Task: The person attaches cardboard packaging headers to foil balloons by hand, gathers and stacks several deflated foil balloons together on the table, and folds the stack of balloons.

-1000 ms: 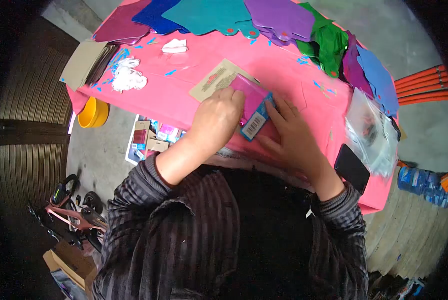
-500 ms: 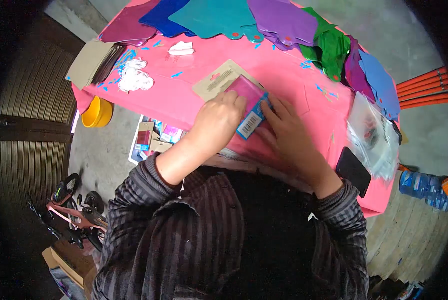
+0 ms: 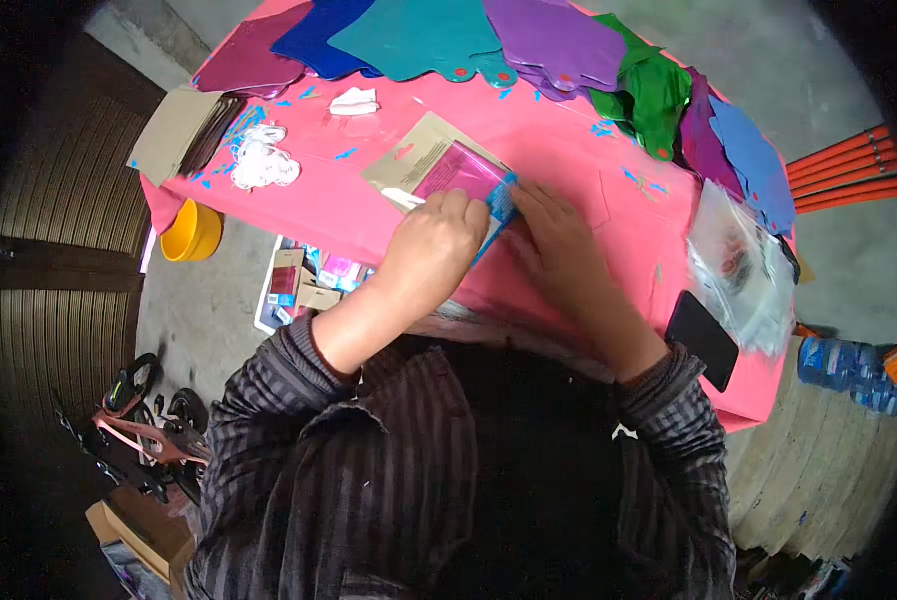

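Observation:
A kraft-brown hang card [image 3: 420, 148] with a magenta panel [image 3: 460, 172] and a blue printed strip [image 3: 498, 212] lies tilted on the pink tablecloth in front of me. My left hand [image 3: 436, 238] is closed in a fist over the card's near part, fingertips curled under; whatever they pinch is hidden. At the blue strip's right end rests my right hand [image 3: 563, 240], its fingers stretched out and lying flat against that edge. The barcode is covered now.
Coloured glossy sheets, among them a teal one [image 3: 418, 40], line the far edge. White string [image 3: 264, 165] and a stack of brown cards [image 3: 173, 130] lie left. Clear plastic bags [image 3: 738, 265] and a black phone [image 3: 703, 340] are right. A yellow bucket [image 3: 190, 232] stands on the floor.
The card has turned slightly and shifted a little left. My left hand has slid down towards the blue strip, covering the barcode; the right hand's fingers have drawn together along the edge.

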A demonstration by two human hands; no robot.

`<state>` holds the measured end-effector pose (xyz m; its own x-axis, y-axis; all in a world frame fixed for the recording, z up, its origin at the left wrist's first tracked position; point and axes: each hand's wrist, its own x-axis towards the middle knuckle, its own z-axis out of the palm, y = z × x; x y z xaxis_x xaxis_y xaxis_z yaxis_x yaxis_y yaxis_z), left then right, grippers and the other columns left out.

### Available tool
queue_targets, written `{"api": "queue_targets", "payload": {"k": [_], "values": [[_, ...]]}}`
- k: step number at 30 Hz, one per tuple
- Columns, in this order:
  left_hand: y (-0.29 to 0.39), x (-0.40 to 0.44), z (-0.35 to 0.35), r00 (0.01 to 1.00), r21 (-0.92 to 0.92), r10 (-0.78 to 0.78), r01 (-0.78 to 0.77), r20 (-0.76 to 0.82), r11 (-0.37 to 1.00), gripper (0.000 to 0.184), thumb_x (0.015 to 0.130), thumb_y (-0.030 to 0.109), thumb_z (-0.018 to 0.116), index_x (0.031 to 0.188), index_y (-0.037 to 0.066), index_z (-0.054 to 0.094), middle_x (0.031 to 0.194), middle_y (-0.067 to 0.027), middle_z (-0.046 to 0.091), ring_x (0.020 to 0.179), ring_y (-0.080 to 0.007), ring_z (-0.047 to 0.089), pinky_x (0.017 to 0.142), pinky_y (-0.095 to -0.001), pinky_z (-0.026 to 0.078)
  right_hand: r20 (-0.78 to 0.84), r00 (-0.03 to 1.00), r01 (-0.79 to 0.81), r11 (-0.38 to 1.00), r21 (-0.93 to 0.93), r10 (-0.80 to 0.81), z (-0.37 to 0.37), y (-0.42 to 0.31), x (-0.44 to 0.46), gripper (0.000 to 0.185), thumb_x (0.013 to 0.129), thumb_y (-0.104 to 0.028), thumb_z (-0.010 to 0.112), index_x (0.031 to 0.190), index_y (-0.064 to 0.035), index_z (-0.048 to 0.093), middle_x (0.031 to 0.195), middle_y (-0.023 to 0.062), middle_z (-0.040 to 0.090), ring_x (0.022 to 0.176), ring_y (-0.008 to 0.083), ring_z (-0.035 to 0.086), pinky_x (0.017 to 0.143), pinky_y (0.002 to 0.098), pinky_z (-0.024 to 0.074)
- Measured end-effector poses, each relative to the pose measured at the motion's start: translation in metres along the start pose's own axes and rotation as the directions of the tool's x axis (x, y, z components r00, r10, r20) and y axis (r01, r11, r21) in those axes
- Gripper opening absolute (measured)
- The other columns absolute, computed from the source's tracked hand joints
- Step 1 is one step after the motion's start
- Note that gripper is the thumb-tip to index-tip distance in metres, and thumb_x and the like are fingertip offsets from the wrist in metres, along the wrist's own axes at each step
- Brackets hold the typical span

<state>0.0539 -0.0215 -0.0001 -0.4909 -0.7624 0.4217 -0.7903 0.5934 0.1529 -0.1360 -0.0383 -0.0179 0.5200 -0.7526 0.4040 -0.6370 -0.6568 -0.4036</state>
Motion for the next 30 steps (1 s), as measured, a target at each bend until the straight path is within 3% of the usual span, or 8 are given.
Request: {"api": "queue_targets", "payload": {"k": [9, 15, 18, 21, 24, 26, 28, 30], "values": [[-0.004, 0.008, 0.001, 0.999, 0.049, 0.048, -0.047, -0.015, 0.998, 0.008, 0.077, 0.008, 0.056, 0.077, 0.003, 0.05, 0.076, -0.0134, 0.053, 0.072, -0.0301, 0.057, 0.062, -0.0392, 0.048, 0.142, 0.989, -0.042, 0.998, 0.053, 0.034, 0.01, 0.005, 0.02, 0.042, 0.084, -0.014, 0.06, 0.123, -0.0005, 0.051, 0.126, 0.0193, 0.053, 0.12, 0.0359, 0.047, 0.101, 0.0425, 0.0382], [-0.003, 0.001, -0.005, 1.0, -0.132, -0.013, 0.01, -0.026, 0.991, 0.021, 0.078, 0.018, 0.065, 0.08, 0.001, 0.053, 0.077, -0.0158, 0.053, 0.071, -0.0335, 0.057, 0.062, -0.042, 0.047, 0.087, 0.995, 0.071, 0.967, -0.244, -0.051, -0.013, -0.021, -0.013, 0.042, 0.082, -0.012, 0.061, 0.122, -0.0003, 0.052, 0.125, 0.0185, 0.051, 0.12, 0.0338, 0.047, 0.1, 0.0418, 0.0392], [0.001, 0.012, -0.019, 0.997, -0.159, -0.068, 0.074, 0.046, 0.984, 0.029, 0.075, 0.024, 0.071, 0.082, 0.001, 0.054, 0.077, -0.0164, 0.053, 0.072, -0.0351, 0.057, 0.063, -0.0436, 0.046, 0.034, 0.998, -0.057, 0.995, -0.082, 0.06, -0.059, -0.026, -0.048, 0.047, 0.079, -0.012, 0.064, 0.123, -0.0026, 0.052, 0.125, 0.0166, 0.051, 0.119, 0.0329, 0.048, 0.099, 0.0411, 0.0393], [0.008, 0.021, -0.02, 0.987, -0.124, -0.105, 0.119, 0.118, 0.985, 0.033, 0.072, 0.027, 0.074, 0.082, 0.002, 0.055, 0.078, -0.0163, 0.053, 0.074, -0.0359, 0.057, 0.065, -0.0448, 0.046, -0.011, 0.972, -0.23, 0.951, -0.204, 0.233, -0.121, -0.002, -0.078, 0.043, 0.077, -0.013, 0.068, 0.117, -0.0044, 0.057, 0.118, 0.0155, 0.055, 0.11, 0.0328, 0.053, 0.094, 0.04, 0.0418], [0.031, 0.052, 0.0, 0.995, -0.314, 0.074, -0.091, -0.063, 0.945, 0.032, 0.073, 0.026, 0.073, 0.081, 0.001, 0.054, 0.078, -0.0161, 0.054, 0.078, -0.0372, 0.056, 0.067, -0.046, 0.045, -0.193, 0.916, -0.401, 0.818, -0.412, 0.352, -0.168, 0.037, -0.115, 0.041, 0.075, -0.015, 0.071, 0.111, -0.0012, 0.059, 0.112, 0.0162, 0.058, 0.1, 0.0344, 0.056, 0.088, 0.039, 0.0438], [0.052, 0.081, 0.024, 0.99, -0.66, 0.131, -0.069, 0.045, 0.748, 0.031, 0.076, 0.027, 0.068, 0.082, 0.001, 0.054, 0.079, -0.0174, 0.055, 0.081, -0.0378, 0.056, 0.07, -0.0461, 0.045, -0.179, 0.896, -0.444, 0.802, -0.4, 0.407, -0.185, 0.038, -0.125, 0.043, 0.074, -0.016, 0.072, 0.112, -0.0006, 0.059, 0.112, 0.0163, 0.057, 0.101, 0.0345, 0.055, 0.088, 0.0388, 0.0438], [0.072, 0.117, 0.058, 0.964, -0.714, 0.216, -0.04, 0.157, 0.699, 0.028, 0.079, 0.026, 0.068, 0.09, 0.002, 0.06, 0.084, -0.0129, 0.06, 0.074, -0.0218, 0.058, 0.065, -0.0374, 0.046, -0.149, 0.847, -0.526, 0.761, -0.38, 0.51, -0.195, 0.032, -0.13, 0.048, 0.071, -0.017, 0.075, 0.112, 0.0006, 0.058, 0.112, 0.0167, 0.057, 0.101, 0.0348, 0.055, 0.086, 0.0385, 0.0438], [0.095, 0.152, 0.117, 0.98, -0.788, 0.099, 0.078, 0.173, 0.611, 0.036, 0.078, 0.03, 0.066, 0.091, -0.003, 0.063, 0.085, -0.0143, 0.064, 0.075, -0.0214, 0.06, 0.066, -0.0369, 0.048, -0.135, 0.862, -0.5, 0.779, -0.377, 0.488, -0.194, 0.025, -0.134, 0.05, 0.069, -0.018, 0.076, 0.112, 0.0006, 0.058, 0.112, 0.0165, 0.057, 0.101, 0.0347, 0.054, 0.086, 0.0386, 0.0435]]}}
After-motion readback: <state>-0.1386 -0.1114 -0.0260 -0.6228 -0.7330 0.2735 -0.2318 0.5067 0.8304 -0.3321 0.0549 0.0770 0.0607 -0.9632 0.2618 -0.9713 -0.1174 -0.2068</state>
